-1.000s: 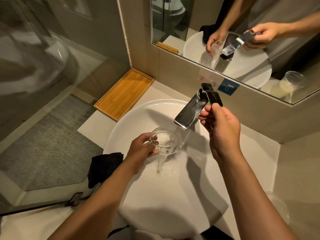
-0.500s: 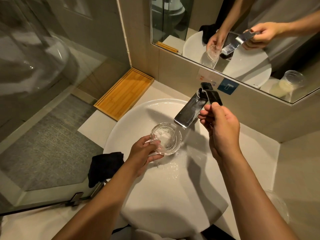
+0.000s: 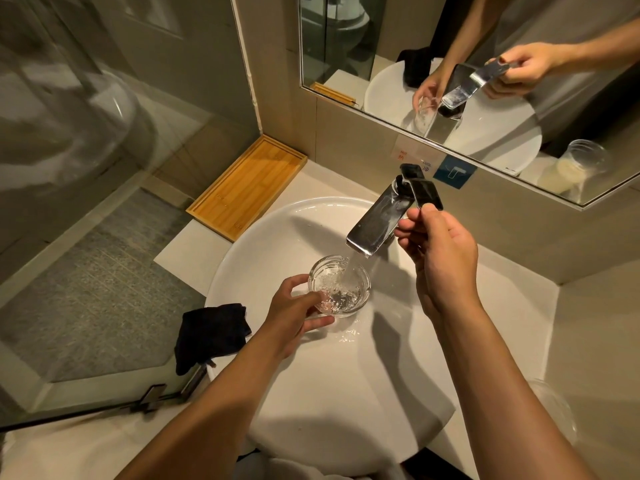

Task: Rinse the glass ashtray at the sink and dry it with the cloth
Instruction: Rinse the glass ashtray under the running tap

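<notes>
The round clear glass ashtray (image 3: 341, 284) sits level over the white sink basin (image 3: 263, 244), mouth up, under the chrome tap (image 3: 379, 223). A stream of water runs from the spout into it and splashes. My left hand (image 3: 294, 317) grips the ashtray's near rim with thumb and fingers. My right hand (image 3: 440, 251) pinches the tap's dark lever (image 3: 424, 192) between thumb and fingers. The dark cloth (image 3: 211, 332) lies crumpled on the sink's left edge, beside my left forearm.
A bamboo tray (image 3: 247, 188) rests on the counter at the back left. A mirror (image 3: 450, 64) on the wall reflects my hands and a plastic cup. A clear plastic cup (image 3: 554, 410) stands on the counter at the right. A glass shower partition (image 3: 86, 237) borders the left.
The ashtray was tilted and pouring water out; my left hand has turned it level and mouth up under the spout. Water now runs into it. My right hand stayed on the lever.
</notes>
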